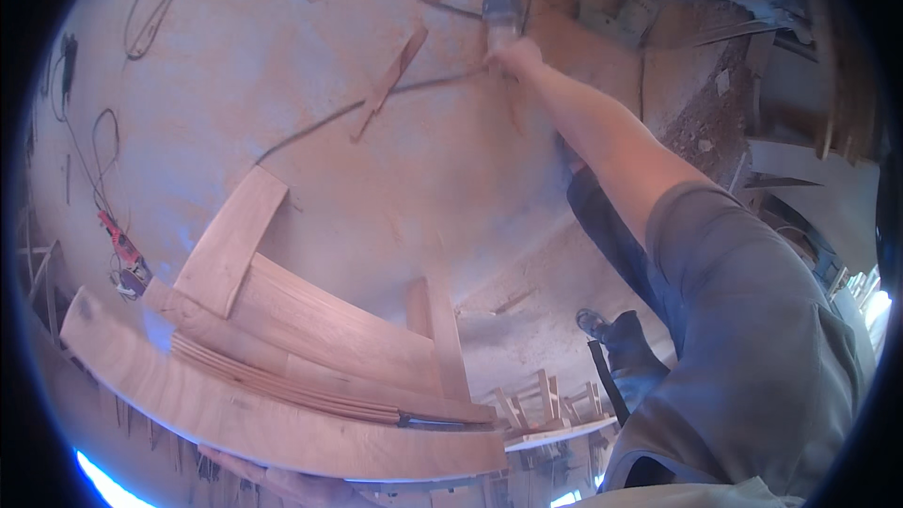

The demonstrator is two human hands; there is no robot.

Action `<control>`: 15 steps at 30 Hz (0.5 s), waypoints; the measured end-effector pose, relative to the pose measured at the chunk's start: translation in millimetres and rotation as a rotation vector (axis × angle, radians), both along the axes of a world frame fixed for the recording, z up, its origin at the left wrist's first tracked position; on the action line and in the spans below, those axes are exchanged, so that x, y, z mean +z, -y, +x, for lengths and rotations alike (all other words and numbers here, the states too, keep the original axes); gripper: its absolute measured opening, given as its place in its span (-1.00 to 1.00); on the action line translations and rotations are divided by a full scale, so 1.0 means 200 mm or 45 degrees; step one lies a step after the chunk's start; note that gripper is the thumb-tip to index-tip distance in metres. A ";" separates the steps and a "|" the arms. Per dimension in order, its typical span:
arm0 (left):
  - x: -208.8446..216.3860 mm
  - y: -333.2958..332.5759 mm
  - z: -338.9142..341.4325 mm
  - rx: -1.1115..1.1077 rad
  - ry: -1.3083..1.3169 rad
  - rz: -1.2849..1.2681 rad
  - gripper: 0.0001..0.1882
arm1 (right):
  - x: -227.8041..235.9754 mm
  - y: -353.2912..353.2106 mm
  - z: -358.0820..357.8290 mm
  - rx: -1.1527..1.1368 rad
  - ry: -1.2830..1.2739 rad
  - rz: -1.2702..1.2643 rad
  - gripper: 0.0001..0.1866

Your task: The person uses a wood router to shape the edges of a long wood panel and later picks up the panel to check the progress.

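My right arm reaches far out over the floor, and my right hand [515, 56] is closed around a corded power tool [503, 11] with a dark top and paler lower body. Its exact kind is blurred. At the lower left is a wooden panel assembly [339, 306] of joined boards, with a long curved board [273, 423] along its near side. Below that board's edge my left hand [268, 475] shows in part, gripping the wood from underneath; most of its fingers are hidden.
A loose wooden strip [390, 80] lies on the dusty floor across a dark cable [315, 122]. Another red corded tool [120, 240] rests at the left. Rubble [705, 122] and stacked materials line the right side. A sandalled foot [593, 322] stands at lower right.
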State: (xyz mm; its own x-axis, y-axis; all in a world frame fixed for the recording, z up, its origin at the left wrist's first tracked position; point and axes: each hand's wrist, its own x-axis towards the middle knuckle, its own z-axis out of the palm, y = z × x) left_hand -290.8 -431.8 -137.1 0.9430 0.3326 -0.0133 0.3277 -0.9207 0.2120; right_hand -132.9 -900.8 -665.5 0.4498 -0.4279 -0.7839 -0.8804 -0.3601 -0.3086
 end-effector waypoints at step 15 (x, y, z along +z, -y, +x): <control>-0.01 -0.02 -0.03 -0.092 0.066 0.093 -0.31 | 2.29 0.09 -0.97 0.136 0.309 1.295 -0.24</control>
